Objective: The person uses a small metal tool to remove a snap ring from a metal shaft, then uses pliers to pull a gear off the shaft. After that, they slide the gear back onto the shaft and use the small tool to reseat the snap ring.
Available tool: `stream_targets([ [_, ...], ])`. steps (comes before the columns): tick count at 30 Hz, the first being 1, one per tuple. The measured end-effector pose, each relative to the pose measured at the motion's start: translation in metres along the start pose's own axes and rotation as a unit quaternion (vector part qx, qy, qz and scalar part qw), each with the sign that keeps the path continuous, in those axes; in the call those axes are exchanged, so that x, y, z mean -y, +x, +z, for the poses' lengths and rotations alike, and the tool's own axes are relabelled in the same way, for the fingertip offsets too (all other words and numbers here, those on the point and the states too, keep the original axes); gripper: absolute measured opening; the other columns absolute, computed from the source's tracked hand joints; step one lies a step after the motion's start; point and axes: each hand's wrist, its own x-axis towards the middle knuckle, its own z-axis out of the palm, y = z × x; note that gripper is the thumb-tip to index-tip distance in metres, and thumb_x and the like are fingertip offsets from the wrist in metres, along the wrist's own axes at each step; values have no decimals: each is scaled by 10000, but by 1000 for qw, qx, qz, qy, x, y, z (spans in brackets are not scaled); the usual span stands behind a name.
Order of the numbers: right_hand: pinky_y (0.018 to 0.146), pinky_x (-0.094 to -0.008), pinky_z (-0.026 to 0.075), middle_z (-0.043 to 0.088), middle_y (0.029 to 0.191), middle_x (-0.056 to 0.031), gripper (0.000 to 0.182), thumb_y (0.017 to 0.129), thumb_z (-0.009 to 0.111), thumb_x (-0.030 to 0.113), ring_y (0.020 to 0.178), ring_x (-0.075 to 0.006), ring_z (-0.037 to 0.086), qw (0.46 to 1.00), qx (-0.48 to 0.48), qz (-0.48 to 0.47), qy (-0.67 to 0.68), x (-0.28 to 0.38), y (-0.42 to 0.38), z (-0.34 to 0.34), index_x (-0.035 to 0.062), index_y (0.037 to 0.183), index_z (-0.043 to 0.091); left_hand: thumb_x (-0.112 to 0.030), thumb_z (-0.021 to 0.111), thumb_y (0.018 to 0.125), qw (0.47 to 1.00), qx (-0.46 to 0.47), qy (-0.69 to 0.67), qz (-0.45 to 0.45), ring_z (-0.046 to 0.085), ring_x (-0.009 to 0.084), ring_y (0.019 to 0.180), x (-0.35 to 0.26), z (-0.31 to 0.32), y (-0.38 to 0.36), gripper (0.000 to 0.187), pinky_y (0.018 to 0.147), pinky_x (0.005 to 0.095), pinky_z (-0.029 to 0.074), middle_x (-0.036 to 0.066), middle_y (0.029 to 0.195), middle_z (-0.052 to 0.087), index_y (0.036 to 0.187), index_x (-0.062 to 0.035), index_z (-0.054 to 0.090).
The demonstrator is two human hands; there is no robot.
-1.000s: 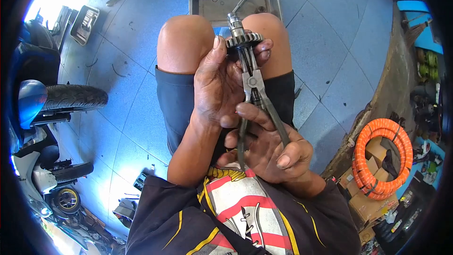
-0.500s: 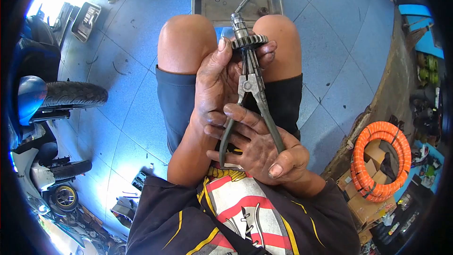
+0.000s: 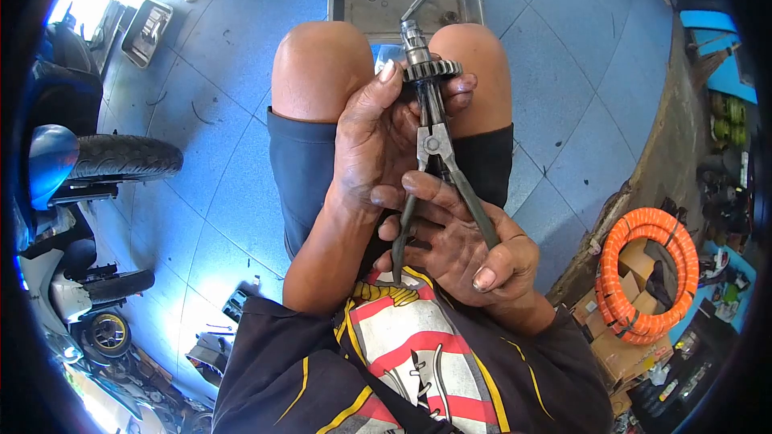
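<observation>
My left hand (image 3: 366, 133) is closed around a dark toothed gear (image 3: 434, 71) on a metal shaft (image 3: 414, 42), held upright between my knees. Its thumb lies at the gear's left edge, and fingertips show at the right. My right hand (image 3: 462, 253) grips a pair of pliers (image 3: 434, 145) from below, fingers curled over the left handle and the right handle against the base of the thumb. The handles are spread apart. The long narrow jaws point up to the underside of the gear; their tips are hidden there.
Beyond my knees, a metal tray (image 3: 354, 20) holds several gears and a rod-like tool (image 3: 418, 2). Motorcycle wheels (image 3: 129, 159) stand at the left, near a small tray (image 3: 147, 32). At the right, a coiled orange hose (image 3: 619, 289) lies on cardboard boxes.
The plier handles have come closer together as my right fingers curled further. Both hands, the gear and the pliers have shifted slightly right.
</observation>
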Motion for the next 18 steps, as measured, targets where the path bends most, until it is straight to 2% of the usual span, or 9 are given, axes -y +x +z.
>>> stream_targets([
  [3,1074,-573,354,307,1489,-323,1024,567,657,57,1312,-373,435,1000,2,-8,2,-1,-2,-7,-64,1493,237,-375,389,1028,999,-4,40,15,612,312,1130,0,3,0,608,892,324,578,321,1243,538,1334,150,374],
  [5,1063,-566,368,312,1485,-322,1018,565,647,47,1302,-367,444,1000,0,-13,3,0,-2,-7,-72,1489,238,-362,380,1031,997,-18,76,28,611,315,1135,0,5,0,586,990,334,511,324,1233,552,1318,149,401],
  [7,1027,-478,392,424,1432,-174,1053,496,638,45,1235,-311,460,1000,-13,-1,12,0,-2,-6,-72,1478,275,-357,380,1032,996,-24,78,30,611,318,1133,2,6,1,579,1010,348,496,324,1229,559,1313,149,406],
  [11,1000,-463,405,421,1431,-168,1055,497,638,36,1215,-303,470,999,-25,-19,19,-5,-3,-11,-72,1480,269,-344,383,1034,997,-26,59,36,612,328,1128,5,6,1,552,1026,371,485,330,1228,565,1301,138,427],
  [12,991,-479,408,423,1405,-204,1051,515,638,52,1210,-304,467,1000,-7,-26,10,-6,-2,-14,-59,1490,260,-344,383,1034,997,-27,60,35,612,328,1128,5,5,2,552,1026,371,485,330,1228,565,1301,138,427],
  [14,983,-495,412,424,1378,-240,1047,533,638,67,1205,-305,465,999,10,-34,2,-6,-2,-14,-46,1499,251,-323,472,1009,995,-24,81,50,636,299,1109,6,5,3,456,1040,398,465,241,1125,658,1215,80,523],
  [16,961,-424,421,464,1326,-180,1050,506,647,32,1149,-269,490,1000,0,-19,24,-5,-1,-11,-75,1479,268,-334,432,1021,995,-25,89,48,621,308,1125,5,4,3,493,1035,391,469,279,1178,614,1259,95,483],
  [17,961,-424,421,464,1326,-180,1050,506,647,32,1149,-269,490,1000,1,-19,25,-6,-1,-16,-75,1479,268,-344,392,1034,994,-26,96,47,606,317,1140,5,4,3,531,1030,385,473,316,1231,571,1304,110,444],
  [18,953,-418,426,470,1295,-181,1045,510,647,32,1131,-261,495,997,49,-31,60,-8,0,-25,-76,1479,270,-344,392,1034,994,-26,96,47,606,317,1140,5,3,4,531,1030,385,473,316,1231,571,1304,110,444],
])
